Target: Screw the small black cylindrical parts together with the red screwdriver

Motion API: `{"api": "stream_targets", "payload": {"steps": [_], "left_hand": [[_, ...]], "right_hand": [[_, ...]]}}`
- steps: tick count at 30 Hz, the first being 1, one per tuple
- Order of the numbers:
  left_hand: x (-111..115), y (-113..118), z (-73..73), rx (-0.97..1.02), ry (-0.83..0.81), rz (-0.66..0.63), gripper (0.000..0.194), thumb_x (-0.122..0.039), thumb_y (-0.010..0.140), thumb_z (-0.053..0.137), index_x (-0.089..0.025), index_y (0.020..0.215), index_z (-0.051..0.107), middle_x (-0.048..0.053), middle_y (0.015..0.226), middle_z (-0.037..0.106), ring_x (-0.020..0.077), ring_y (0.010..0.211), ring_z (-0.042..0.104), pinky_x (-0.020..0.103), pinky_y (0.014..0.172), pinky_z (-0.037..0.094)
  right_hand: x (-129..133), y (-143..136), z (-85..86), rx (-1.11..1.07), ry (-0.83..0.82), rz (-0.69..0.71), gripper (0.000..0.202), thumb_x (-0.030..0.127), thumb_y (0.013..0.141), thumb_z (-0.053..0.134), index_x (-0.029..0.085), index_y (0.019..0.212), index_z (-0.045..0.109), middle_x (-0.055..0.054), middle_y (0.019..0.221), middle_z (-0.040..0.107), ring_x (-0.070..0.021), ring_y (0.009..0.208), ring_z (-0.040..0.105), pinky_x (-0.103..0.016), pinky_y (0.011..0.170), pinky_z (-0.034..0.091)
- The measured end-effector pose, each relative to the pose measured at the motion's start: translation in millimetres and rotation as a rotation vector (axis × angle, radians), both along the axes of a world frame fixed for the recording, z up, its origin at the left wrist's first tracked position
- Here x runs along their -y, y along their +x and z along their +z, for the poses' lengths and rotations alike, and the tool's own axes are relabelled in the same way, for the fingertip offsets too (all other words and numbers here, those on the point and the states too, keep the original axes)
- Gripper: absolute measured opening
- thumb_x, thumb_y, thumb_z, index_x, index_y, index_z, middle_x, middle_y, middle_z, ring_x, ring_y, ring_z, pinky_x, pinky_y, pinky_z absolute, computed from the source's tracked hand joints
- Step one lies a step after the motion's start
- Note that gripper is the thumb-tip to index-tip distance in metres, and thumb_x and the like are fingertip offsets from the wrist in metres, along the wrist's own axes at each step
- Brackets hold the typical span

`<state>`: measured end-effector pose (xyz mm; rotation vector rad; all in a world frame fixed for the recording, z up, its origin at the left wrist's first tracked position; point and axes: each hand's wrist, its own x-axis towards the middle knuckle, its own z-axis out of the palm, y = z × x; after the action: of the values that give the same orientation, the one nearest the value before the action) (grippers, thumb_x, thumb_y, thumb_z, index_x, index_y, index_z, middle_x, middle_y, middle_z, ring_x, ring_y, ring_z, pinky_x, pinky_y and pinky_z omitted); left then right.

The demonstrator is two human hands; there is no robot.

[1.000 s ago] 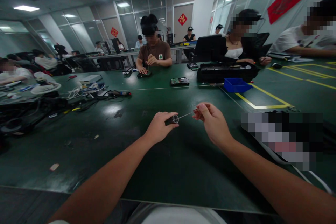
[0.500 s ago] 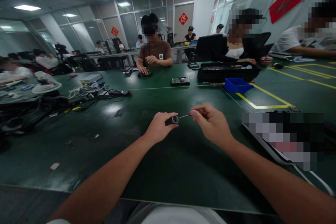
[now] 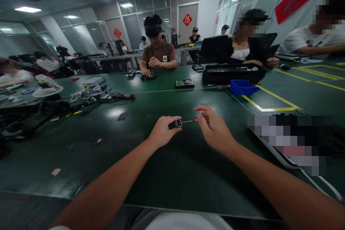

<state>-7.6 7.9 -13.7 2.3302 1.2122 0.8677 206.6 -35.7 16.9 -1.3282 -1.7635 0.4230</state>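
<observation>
The left hand (image 3: 161, 131) pinched a dark cylinder (image 3: 173, 124) while the right hand (image 3: 216, 126), one finger raised, gripped a screwdriver (image 3: 195, 120) at its end, apparently for turning, calling for steady alignment.

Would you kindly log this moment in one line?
left hand: holds dark cylinder; right hand: holds red-handled screwdriver; shaft: at cylinder's end

Rear of thin red-ended tool (image 3: 194, 120) mostly hidden by fingers of right hand (image 3: 217, 129); its tip too small to tell whether touching dark cylinder (image 3: 177, 123). Cylinder's left end hidden in left hand (image 3: 162, 131). Near right, pixelated item (image 3: 291, 143), contents unreadable. Black cables (image 3: 27, 118) cut off by left edge, far-right person (image 3: 299, 43) by right edge. Red banner (image 3: 292, 1): markings blurred.
</observation>
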Motion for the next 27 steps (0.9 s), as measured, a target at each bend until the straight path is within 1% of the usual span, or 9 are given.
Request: {"api": "stream_targets", "payload": {"steps": [5, 9, 12, 15, 16, 18, 20, 23, 27], "left_hand": [[-3, -1, -2.8, -0.001, 0.007, -0.001, 0.041, -0.026, 0.083, 0.077, -0.029, 0.122, 0.067, 0.001, 0.104, 0.071, 0.0218, 0.096, 0.062, 0.038, 0.089, 0.044], [-4, -2, -1.7, -0.008, 0.003, 0.021, 0.041, -0.027, 0.083, 0.076, -0.028, 0.124, 0.067, 0.002, 0.105, 0.071, 0.0232, 0.099, 0.062, 0.040, 0.091, 0.046], [-3, -1, 1.0, 0.035, -0.007, 0.037, 0.041, -0.026, 0.084, 0.075, -0.027, 0.123, 0.067, 0.004, 0.111, 0.071, 0.0239, 0.103, 0.063, 0.041, 0.095, 0.046], [-1, 0, 5.0, 0.090, 0.025, -0.007, 0.041, -0.024, 0.085, 0.073, -0.027, 0.125, 0.065, 0.005, 0.118, 0.069, 0.0235, 0.110, 0.062, 0.043, 0.102, 0.043], [-1, -1, 6.4, 0.086, 0.045, -0.027, 0.041, -0.024, 0.086, 0.072, -0.028, 0.126, 0.064, 0.004, 0.119, 0.069, 0.0233, 0.112, 0.061, 0.045, 0.106, 0.041], [-1, -1, 8.4, 0.036, 0.068, -0.043, 0.042, -0.024, 0.087, 0.071, -0.030, 0.127, 0.063, 0.003, 0.121, 0.068, 0.0231, 0.115, 0.059, 0.051, 0.112, 0.034], [-1, -2, 9.4, -0.028, 0.045, -0.033, 0.041, -0.023, 0.088, 0.070, -0.030, 0.128, 0.063, 0.003, 0.120, 0.068, 0.0233, 0.116, 0.058, 0.055, 0.114, 0.029], [-1, -4, 9.7, -0.075, -0.001, -0.009, 0.039, -0.025, 0.089, 0.069, -0.029, 0.127, 0.063, 0.004, 0.121, 0.067, 0.0243, 0.117, 0.057, 0.056, 0.115, 0.027], [-1, -2, 10.4, -0.075, -0.020, 0.021, 0.040, -0.027, 0.088, 0.070, -0.029, 0.128, 0.063, 0.005, 0.118, 0.068, 0.0250, 0.114, 0.058, 0.055, 0.113, 0.030]], "right_hand": [[2, 1, 2.4, -0.010, -0.042, 0.060, 0.027, 0.035, 0.100, 0.038, 0.023, 0.108, 0.062, -0.003, 0.082, 0.068, -0.0182, 0.064, 0.060, -0.032, 0.059, 0.041], [1, -1, 1.7, -0.120, -0.055, 0.009, 0.022, 0.034, 0.096, 0.049, 0.022, 0.112, 0.058, -0.003, 0.083, 0.069, -0.0190, 0.067, 0.062, -0.033, 0.061, 0.044], [-4, -3, -1.6, -0.369, -0.087, 0.025, 0.020, 0.038, 0.090, 0.061, 0.021, 0.100, 0.060, -0.004, 0.083, 0.068, -0.0202, 0.075, 0.065, -0.035, 0.070, 0.050], [-14, 0, -4.9, -0.729, -0.188, 0.068, 0.025, 0.045, 0.088, 0.065, 0.021, 0.094, 0.064, -0.004, 0.084, 0.068, -0.0194, 0.077, 0.065, -0.037, 0.077, 0.055], [-17, 2, -5.8, -0.864, -0.256, 0.064, 0.026, 0.048, 0.087, 0.065, 0.021, 0.088, 0.064, -0.003, 0.078, 0.066, -0.0187, 0.071, 0.063, -0.037, 0.074, 0.056], [-23, 5, -7.1, -0.988, -0.414, 0.094, 0.028, 0.048, 0.085, 0.066, 0.021, 0.079, 0.062, 0.000, 0.066, 0.058, -0.0163, 0.059, 0.057, -0.037, 0.067, 0.057], [-26, 8, -8.7, -1.013, -0.384, 0.047, 0.025, 0.045, 0.085, 0.067, 0.021, 0.078, 0.061, 0.000, 0.066, 0.058, -0.0146, 0.057, 0.055, -0.034, 0.063, 0.057], [-27, 8, -12.2, -0.916, -0.285, -0.003, 0.025, 0.047, 0.086, 0.065, 0.022, 0.082, 0.061, -0.001, 0.074, 0.062, -0.0154, 0.061, 0.059, -0.035, 0.065, 0.058], [-25, 4, -16.0, -0.784, -0.207, -0.029, 0.031, 0.053, 0.085, 0.064, 0.022, 0.085, 0.061, -0.003, 0.078, 0.064, -0.0177, 0.067, 0.063, -0.036, 0.065, 0.059]]}}
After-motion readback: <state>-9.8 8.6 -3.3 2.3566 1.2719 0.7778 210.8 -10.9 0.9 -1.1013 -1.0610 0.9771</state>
